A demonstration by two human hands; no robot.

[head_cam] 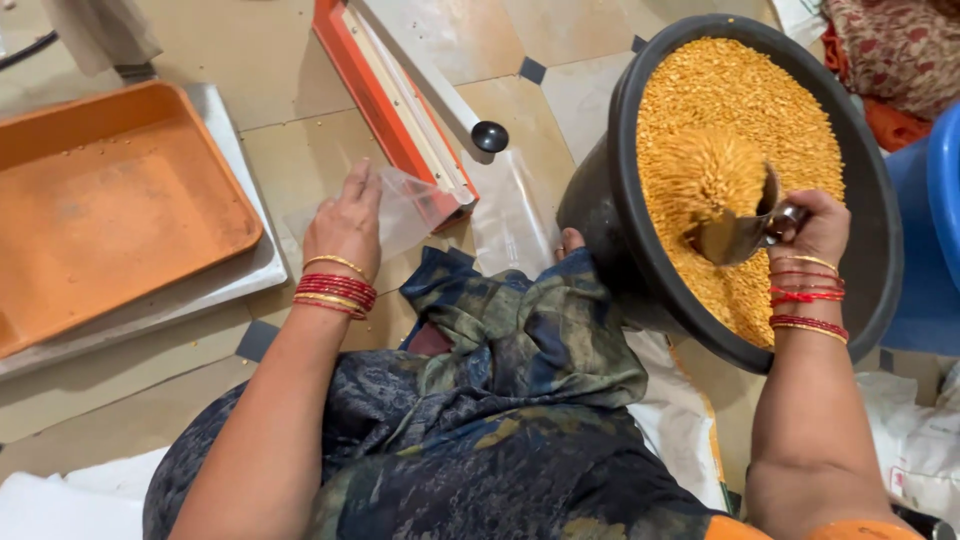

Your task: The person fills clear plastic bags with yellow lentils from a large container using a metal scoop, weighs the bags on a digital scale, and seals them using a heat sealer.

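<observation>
Lap: the person sits on the floor, knees covered by dark blue and olive patterned cloth [500,400], nearest the camera.
Right hand: the right hand [815,230] is closed around the handle of a metal scoop [735,232]; red and gold bangles [808,295] ring the wrist.
Scoop: it is heaped with yellow split lentils [740,110] and sits inside the tub, tipped a little, grains mounded above its rim.
Tub: a large black round tub [880,250] is tilted toward the person, resting against the knee, and filled most of the way with the lentils.
Left hand: the left hand [345,225] lies palm down with fingers together, pinching the edge of a clear plastic bag [405,210]; the wrist carries bangles too.
Bag: it lies flat on the tiled floor [300,130], its far corner touching the sealer.
Sealer: an orange heat sealer [390,105] stands just beyond the bag with its grey arm raised, a black knob [490,136] at the arm's end.
Tray: an orange rectangular tray [110,200] rests on a steel sheet [235,270] to the left, holding a few stray grains.
Far right: a blue container [935,200] stands behind the tub.
</observation>
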